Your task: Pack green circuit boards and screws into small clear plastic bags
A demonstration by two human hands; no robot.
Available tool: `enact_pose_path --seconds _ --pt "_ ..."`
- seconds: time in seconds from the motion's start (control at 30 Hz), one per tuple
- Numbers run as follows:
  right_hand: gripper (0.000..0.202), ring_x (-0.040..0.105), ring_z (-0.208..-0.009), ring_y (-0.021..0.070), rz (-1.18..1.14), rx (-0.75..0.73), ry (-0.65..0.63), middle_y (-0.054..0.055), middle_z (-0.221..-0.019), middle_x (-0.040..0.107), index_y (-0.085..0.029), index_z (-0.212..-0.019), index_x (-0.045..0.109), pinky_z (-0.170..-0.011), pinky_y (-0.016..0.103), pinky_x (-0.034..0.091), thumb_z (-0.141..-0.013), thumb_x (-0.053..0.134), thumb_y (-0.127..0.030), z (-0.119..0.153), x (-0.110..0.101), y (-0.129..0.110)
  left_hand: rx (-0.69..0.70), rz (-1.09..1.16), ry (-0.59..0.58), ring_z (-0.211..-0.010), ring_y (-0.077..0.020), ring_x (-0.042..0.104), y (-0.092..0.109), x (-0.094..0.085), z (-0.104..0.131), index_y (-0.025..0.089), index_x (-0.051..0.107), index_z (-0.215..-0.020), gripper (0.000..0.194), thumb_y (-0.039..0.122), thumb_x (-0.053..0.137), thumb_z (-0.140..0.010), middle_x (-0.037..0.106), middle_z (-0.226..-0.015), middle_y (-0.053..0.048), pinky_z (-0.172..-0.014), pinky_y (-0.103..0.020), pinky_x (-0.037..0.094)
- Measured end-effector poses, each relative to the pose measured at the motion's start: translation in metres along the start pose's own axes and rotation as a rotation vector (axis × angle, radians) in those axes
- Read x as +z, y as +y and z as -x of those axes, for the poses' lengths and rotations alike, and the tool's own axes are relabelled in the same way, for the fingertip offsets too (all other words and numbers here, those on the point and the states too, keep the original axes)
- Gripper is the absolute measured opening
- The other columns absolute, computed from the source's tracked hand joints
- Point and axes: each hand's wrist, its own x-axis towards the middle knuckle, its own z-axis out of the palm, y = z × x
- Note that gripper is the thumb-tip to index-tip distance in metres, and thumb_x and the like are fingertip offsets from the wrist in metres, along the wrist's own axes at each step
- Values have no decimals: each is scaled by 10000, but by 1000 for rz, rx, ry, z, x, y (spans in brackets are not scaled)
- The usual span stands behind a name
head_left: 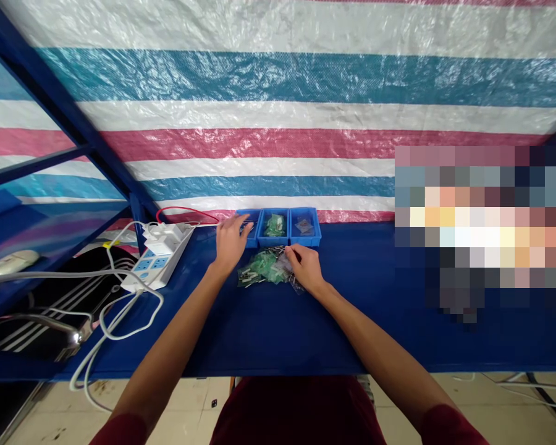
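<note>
My left hand point(231, 242) is at the left blue bin point(252, 242), thumb and fingers apart, with nothing visible between them. It partly hides that bin and the thin dark pieces inside. My right hand point(307, 267) has its fingers pinched together at the right edge of a mixed pile; what they hold, if anything, is too small to tell. Green plastic bags point(267, 264), small metallic pieces point(249, 276) and clear bags point(296, 283) make up the pile. Behind it, the middle blue bin point(273, 241) contains green bags, and the right blue bin point(306, 241) contains clear bags.
A white power strip point(167, 262) with plugged-in adapters and looping white cables point(155, 312) lies left on the blue table point(278, 346). A computer mouse point(12, 262) rests on a side shelf. Striped plastic sheeting point(259, 114) hangs behind. A blurred-out area covers the right.
</note>
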Motion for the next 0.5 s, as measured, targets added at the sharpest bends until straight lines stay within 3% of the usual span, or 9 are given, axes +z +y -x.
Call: enact_pose_path --seconds 0.1,0.2,0.33,0.5 --pt "252 531 -614 133 61 26 -36 10 -689 608 -181 -759 627 -595 232 351 -903 451 -289 -1 3 5 1 -85 -107 -1004 -257 619 -7 9 9 166 669 -1000 261 307 473 -903 697 -1024 -92 -881 -369 445" --pt "161 552 -676 144 143 55 -76 17 -779 629 -196 -809 643 -614 235 365 -860 493 -226 -1 6 10 77 -29 -243 -862 -199 650 0 12 19 190 681 -927 242 278 456 -908 712 -931 -49 -784 -285 463" --pt "158 551 -676 145 198 84 -92 19 -799 624 -204 -833 649 -615 242 370 -853 493 -214 -1 6 13 191 -134 -444 -801 -198 647 8 21 28 203 690 -950 229 309 494 -896 698 -928 -47 -667 -263 450" --pt "173 553 -674 145 201 83 -93 18 -800 622 -203 -838 650 -636 250 380 -867 480 -222 -1 6 14 275 -210 -518 -848 -196 631 9 31 35 198 690 -950 258 344 481 -910 669 -924 -50 -685 -258 449"
